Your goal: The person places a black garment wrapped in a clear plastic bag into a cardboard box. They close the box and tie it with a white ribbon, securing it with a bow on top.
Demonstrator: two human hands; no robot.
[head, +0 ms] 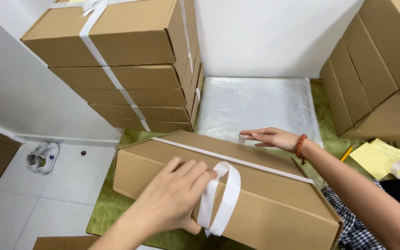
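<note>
A: How many boxes do you count?

B: One stack of four brown cardboard boxes (130, 69) at the back left, tied together with white tape. At the right is a second pile (376, 78); I see about four boxes, but the edge of the picture cuts it. One more, the long cardboard box (237, 185), lies in front on the green mat (112, 208).

A: How does this long box look?

B: Plain brown, closed and flat. One white strap (237, 161) runs along its top. Its long axis goes from near left to far right, a little diagonal, and the right end comes toward the person.

A: And the smaller things?

B: One clear plastic sheet (255, 104) behind the box, one pair of white shoes (43, 156) on the floor tiles at left, some yellow notes (378, 157) and one pencil (347, 153) at right.

A: What do the hands do?

B: The left hand (174, 196) lies on the near side of the box, and its fingers pinch a loop of the white strap (221, 199). The right hand (271, 137), with a red bead bracelet (300, 147), is flat with straight fingers and presses the strap's end (242, 139) down on the far edge.
</note>
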